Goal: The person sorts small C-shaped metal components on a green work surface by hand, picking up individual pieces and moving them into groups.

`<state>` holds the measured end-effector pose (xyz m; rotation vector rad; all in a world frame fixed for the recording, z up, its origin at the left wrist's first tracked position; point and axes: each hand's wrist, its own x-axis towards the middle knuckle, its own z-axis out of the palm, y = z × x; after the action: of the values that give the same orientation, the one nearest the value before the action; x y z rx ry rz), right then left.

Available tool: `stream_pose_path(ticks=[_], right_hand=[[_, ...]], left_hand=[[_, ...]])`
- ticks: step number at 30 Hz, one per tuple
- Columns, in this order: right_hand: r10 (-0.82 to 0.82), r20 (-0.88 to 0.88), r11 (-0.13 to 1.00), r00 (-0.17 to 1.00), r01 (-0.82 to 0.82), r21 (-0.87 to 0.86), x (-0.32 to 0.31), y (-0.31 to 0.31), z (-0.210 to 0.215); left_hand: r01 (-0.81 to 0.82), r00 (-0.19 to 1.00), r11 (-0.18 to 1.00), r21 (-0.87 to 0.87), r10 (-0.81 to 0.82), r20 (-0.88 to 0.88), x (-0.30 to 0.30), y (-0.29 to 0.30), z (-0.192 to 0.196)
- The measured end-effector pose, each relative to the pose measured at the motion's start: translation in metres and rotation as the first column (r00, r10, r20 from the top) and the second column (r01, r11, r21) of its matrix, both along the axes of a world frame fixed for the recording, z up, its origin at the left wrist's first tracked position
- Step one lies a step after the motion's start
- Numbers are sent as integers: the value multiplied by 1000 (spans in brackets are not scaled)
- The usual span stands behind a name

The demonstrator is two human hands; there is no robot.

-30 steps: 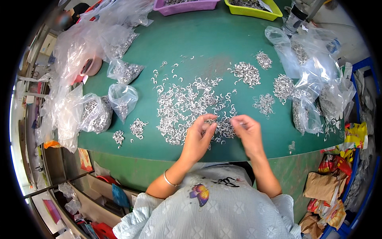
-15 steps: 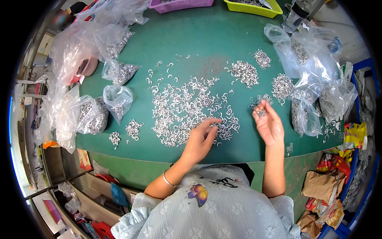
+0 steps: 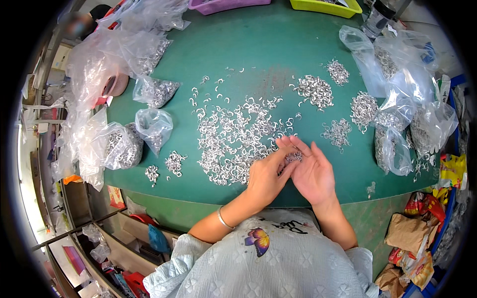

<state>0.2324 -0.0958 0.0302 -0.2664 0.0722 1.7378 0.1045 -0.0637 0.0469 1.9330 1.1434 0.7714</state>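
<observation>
My left hand (image 3: pixel 266 178) and my right hand (image 3: pixel 314 175) meet over the near right part of a spread of small silver C-shaped metal pieces (image 3: pixel 226 141). Cupped and palm up, the right hand carries a little cluster of metal pieces (image 3: pixel 293 157) by its fingers. The left hand's fingers are bent and drawn together against that cluster; what lies between their tips is hidden. Sorted heaps surround the spread: a large heap (image 3: pixel 314 92), a heap of thin pieces (image 3: pixel 337 133) and another heap (image 3: pixel 364 110) on the right, a small heap (image 3: pixel 175 163) on the left.
Clear plastic bags of metal pieces (image 3: pixel 121 148) crowd the green table's left side, and more bags (image 3: pixel 395 111) its right. A purple tray (image 3: pixel 228 7) and a yellow-green tray (image 3: pixel 328 7) stand at the far edge. Open drawers (image 3: pixel 124 238) lie below left.
My right hand has moved left from the thin-piece heap, with its cluster, to meet my left hand. The left hand has lifted off the spread and shifted right, toward the right palm.
</observation>
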Motion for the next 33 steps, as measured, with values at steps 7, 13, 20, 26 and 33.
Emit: stream_pose_path(ticks=[7, 13, 20, 26, 33], right_hand=[[-22, -86, 1000, 996, 23, 4, -2, -1, -2], [-22, -99, 999, 995, 19, -26, -5, -2, 7], [0, -44, 999, 999, -2, -34, -10, -4, 9], [-34, -58, 997, 998, 30, -67, -11, -5, 13], [-33, -30, 996, 999, 30, -86, -12, -6, 18]], left_hand=[[-59, 993, 998, -36, 63, 103, -4, 1, 4], [-32, 997, 999, -32, 30, -69, -19, 1, 11], [-83, 996, 996, 42, 81, 37, -11, 0, 3], [-164, 978, 986, -40, 168, 127, -15, 3, -1], [-107, 994, 994, -23, 108, 31, -22, -3, 3]])
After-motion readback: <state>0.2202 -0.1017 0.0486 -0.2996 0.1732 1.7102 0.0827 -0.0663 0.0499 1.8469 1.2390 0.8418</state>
